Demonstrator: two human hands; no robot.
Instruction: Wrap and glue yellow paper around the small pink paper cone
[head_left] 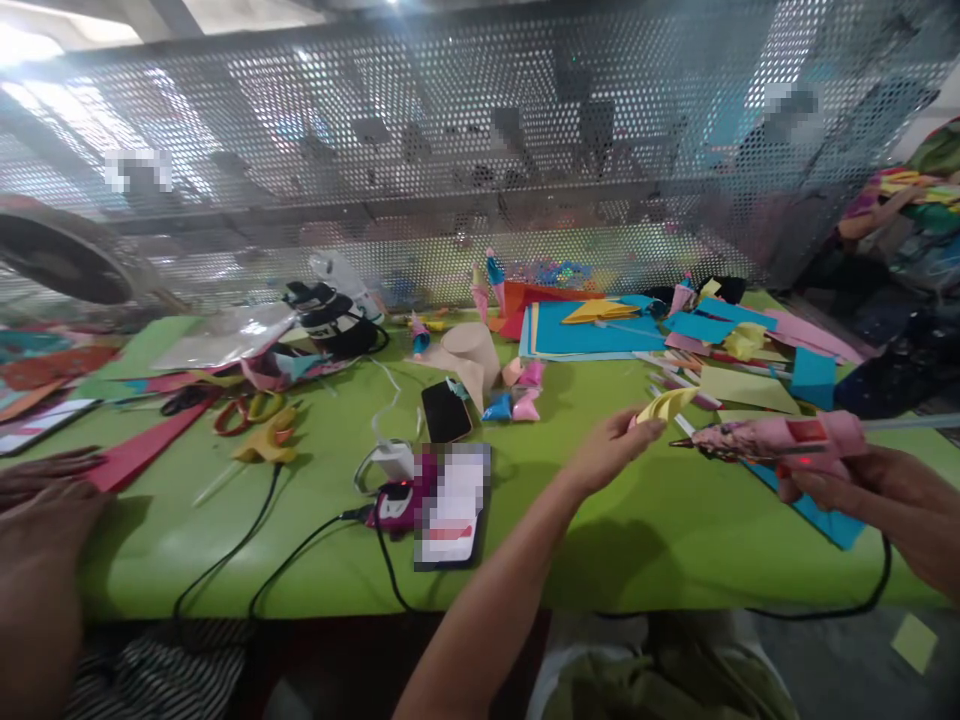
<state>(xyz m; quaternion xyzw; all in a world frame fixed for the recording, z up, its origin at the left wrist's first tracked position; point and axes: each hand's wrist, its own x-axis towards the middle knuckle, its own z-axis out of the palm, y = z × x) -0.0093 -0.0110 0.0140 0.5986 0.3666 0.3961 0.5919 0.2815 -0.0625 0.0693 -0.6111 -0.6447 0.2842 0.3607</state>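
Between the fingertips of my left hand (611, 448) is a curled strip of yellow paper (666, 405), raised over the green table. My right hand (862, 490) is wrapped round a pink glue gun (787, 442) with a red light on its side. Its dark nozzle points left, close to the yellow paper; I cannot tell if they touch. Blue paper (817, 510) lies on the table beneath the glue gun. A black cord hangs from the right hand's side.
Phones (454, 505), a purple power strip (405, 508) and cords occupy the middle. Small pink and blue pieces (525, 404) lie behind. Paper sheets (577, 335) are stacked at the back. Another person's hands (45, 490) rest at the left, near scissors (247, 412) and a yellow glue gun (268, 438).
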